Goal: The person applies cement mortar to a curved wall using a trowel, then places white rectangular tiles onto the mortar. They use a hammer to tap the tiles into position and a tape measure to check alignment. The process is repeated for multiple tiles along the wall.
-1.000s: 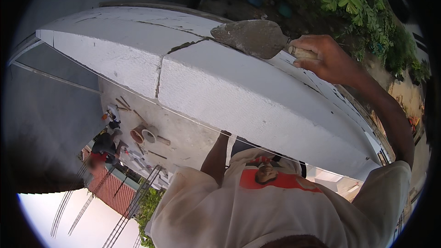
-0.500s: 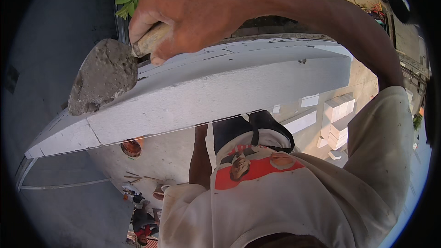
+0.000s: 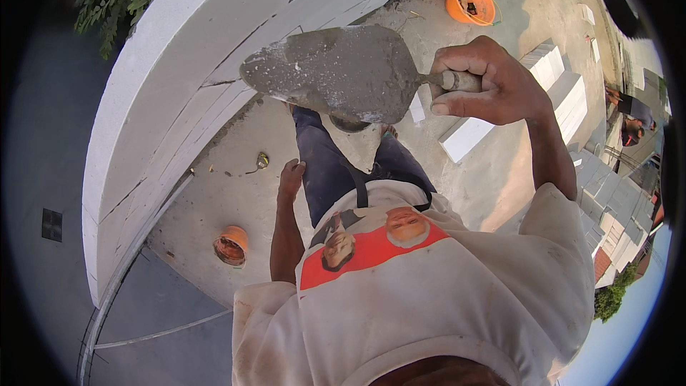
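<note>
My right hand (image 3: 493,82) is closed round the handle of a trowel (image 3: 336,71). The broad blade points left, smeared with grey mortar and flecked with white, and is raised in front of my body at chest level or so. Left of the blade runs a wall of white blocks (image 3: 146,111), bent by the lens, with dark joints between the blocks; the blade covers part of it in this view. Beside my left thigh hangs my left hand (image 3: 290,177), holding nothing, its fingers loosely curled and slightly apart.
An orange bucket (image 3: 470,3) with a handle stands beyond the trowel; another orange bucket (image 3: 231,246) is at lower left. A tape measure (image 3: 262,161) lies on the floor. White blocks (image 3: 564,96) are stacked to the right. Another person (image 3: 632,118) is at far right.
My right hand has carried the trowel from above the wall's top to the right, over the floor side. The view has turned, bringing the far orange bucket into sight.
</note>
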`<state>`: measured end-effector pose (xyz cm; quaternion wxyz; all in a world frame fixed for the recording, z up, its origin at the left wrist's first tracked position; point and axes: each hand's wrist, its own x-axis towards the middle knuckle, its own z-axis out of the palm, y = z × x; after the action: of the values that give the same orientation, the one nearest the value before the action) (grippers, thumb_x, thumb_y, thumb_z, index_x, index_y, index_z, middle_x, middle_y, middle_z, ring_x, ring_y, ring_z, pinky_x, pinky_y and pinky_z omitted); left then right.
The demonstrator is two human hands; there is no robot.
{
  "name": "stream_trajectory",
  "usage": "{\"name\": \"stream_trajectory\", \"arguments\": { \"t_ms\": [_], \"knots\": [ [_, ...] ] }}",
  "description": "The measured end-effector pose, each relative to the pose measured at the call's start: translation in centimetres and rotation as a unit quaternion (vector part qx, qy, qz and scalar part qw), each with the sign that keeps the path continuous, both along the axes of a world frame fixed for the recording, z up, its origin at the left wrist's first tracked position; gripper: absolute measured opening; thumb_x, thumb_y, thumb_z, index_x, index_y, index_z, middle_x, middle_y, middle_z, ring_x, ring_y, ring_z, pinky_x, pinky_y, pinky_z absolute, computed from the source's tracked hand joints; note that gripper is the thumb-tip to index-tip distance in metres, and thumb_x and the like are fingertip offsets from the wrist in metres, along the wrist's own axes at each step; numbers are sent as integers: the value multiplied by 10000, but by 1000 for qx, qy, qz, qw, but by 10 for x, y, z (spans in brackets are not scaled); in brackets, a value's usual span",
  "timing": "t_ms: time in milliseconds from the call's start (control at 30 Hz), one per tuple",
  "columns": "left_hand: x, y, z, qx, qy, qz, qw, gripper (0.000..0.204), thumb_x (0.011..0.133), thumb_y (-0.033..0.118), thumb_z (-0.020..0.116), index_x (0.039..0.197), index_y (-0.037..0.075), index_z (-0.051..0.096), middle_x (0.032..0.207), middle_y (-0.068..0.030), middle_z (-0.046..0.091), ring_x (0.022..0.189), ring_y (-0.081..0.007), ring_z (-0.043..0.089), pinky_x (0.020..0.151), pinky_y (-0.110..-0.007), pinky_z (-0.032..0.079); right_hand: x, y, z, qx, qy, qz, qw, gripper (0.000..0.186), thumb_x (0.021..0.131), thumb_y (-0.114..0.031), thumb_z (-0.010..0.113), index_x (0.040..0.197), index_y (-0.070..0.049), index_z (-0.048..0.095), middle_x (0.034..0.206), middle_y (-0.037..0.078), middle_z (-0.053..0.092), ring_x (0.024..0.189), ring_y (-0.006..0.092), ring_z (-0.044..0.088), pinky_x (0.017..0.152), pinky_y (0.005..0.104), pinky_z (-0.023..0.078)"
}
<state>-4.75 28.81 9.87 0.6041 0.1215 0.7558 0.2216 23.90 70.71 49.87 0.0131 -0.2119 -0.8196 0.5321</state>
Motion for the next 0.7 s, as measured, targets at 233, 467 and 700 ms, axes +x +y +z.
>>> {"name": "stream_trajectory", "arguments": {
  "t_ms": [233,467,700],
  "knots": [
    [179,-28,32,-175,139,-141,964,925,989,498,638,1634,-54,271,1570,-373,386,1418,-517,480,1184,-537,423,218,-160,-297,-267,-235,-330,874,298,1002,-306,691,875,-41,642,710,12,569,598,85,509,523,316,410],
    [264,-70,5,-334,111,-250,902,1078,929,525,719,1657,-27,149,1575,-358,366,1424,-567,445,1168,-619,410,274,-310,-521,-257,-261,-299,881,300,1004,-279,612,1088,9,619,900,219,697,843,369,710,769,479,533],
    [321,-140,-78,-429,161,-240,856,1007,917,490,742,1642,31,215,1552,-285,420,1387,-491,497,1131,-601,432,148,-397,-650,-299,-263,-309,864,470,948,-183,691,1329,3,489,1146,306,678,1116,494,666,927,556,515]
  ]
}}
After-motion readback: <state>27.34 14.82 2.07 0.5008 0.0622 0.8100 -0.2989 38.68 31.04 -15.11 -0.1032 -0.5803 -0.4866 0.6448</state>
